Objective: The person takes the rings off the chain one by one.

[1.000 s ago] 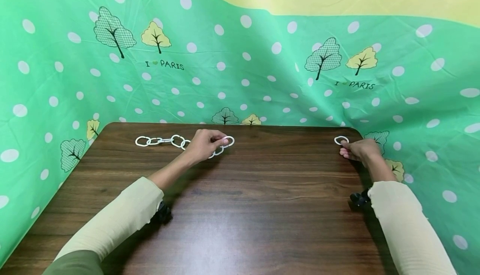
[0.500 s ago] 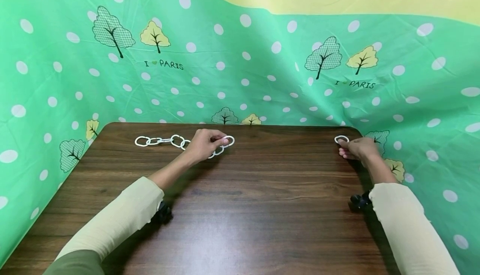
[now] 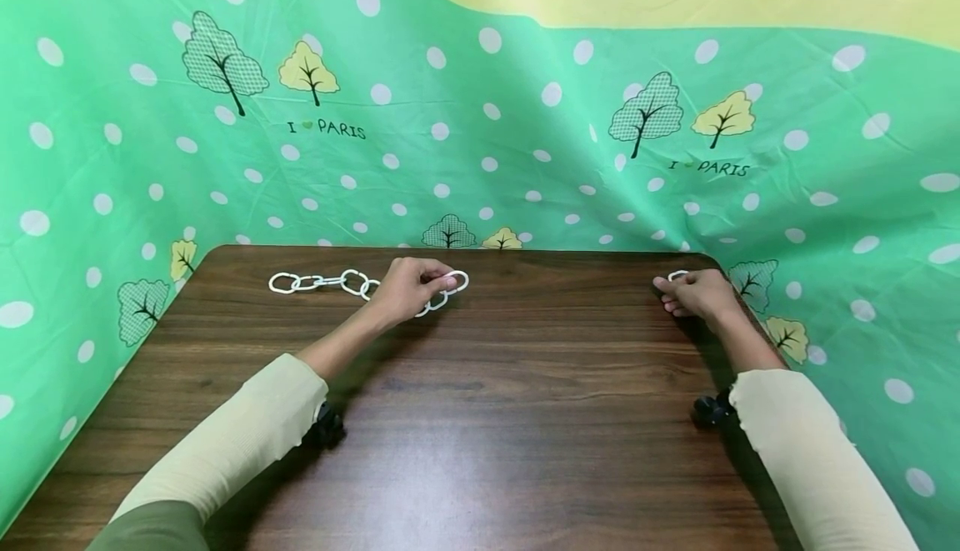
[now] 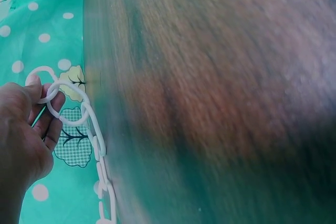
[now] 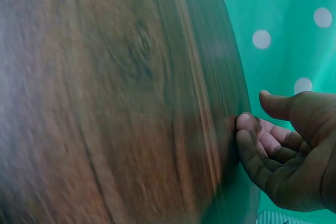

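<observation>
Table [image 3: 525, 401], far edge near | left hand [image 3: 408, 288] pinches chain [image 4: 96, 124] | right hand [image 3: 699, 291] well apart, thumb off fingers, partly hiding ring [image 3: 678, 272]

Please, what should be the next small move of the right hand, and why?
Probably the right hand should bring thumb and fingers together and pinch the single white ring. In the right wrist view they stand apart; the head view shows the ring partly hidden behind this hand. Meanwhile the left hand holds the end of the white chain.
</observation>
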